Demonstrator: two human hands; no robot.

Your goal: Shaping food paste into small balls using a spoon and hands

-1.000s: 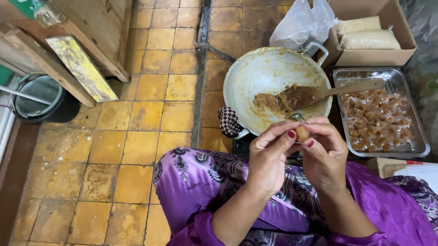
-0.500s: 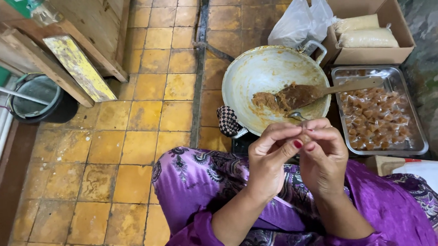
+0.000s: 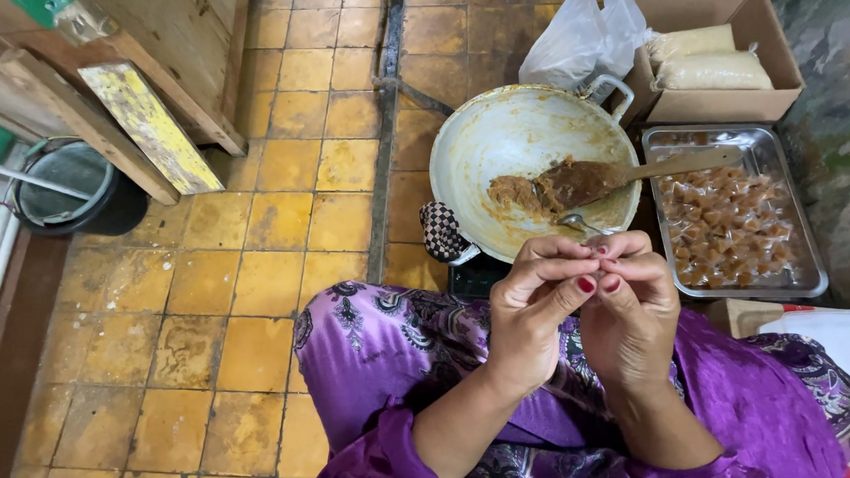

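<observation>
Fingertips of both hands meet over the person's lap, pinching one small, pale, clear-wrapped piece [image 3: 599,246] between them. The left hand [image 3: 538,308] curls in from one side with thumb and forefinger pressed narrow on the piece; the right hand [image 3: 630,308] mirrors it from the other, fingers bunched tight on the same bit. That two-sided pinch looks like the grip for twisting or folding a wrapper, though the piece is too small to tell exactly what is being done to it.

Just beyond the hands, on the tiled floor [image 3: 209,286], sits a wide, worn pan [image 3: 508,142] with a checkered cloth [image 3: 442,232] wrapped around its near handle, probably against heat. A lump of brown paste [image 3: 520,191] lies toward the pan's right side under a wooden spatula [image 3: 632,174], whose handle rests over the rim. A small metal spoon [image 3: 576,223] lies at the pan's near edge, close to the fingers for easy reach.

Right of the pan, touching or nearly so, a steel tray [image 3: 811,279] holds many wrapped brown pieces [image 3: 726,226]. Behind it a cardboard box [image 3: 772,92] holds two pale filled bags, with a white plastic bag [image 3: 576,43] beside it. Toward the floor's far left edge stand wooden boards [image 3: 140,122] and a dark bucket [image 3: 78,192].
</observation>
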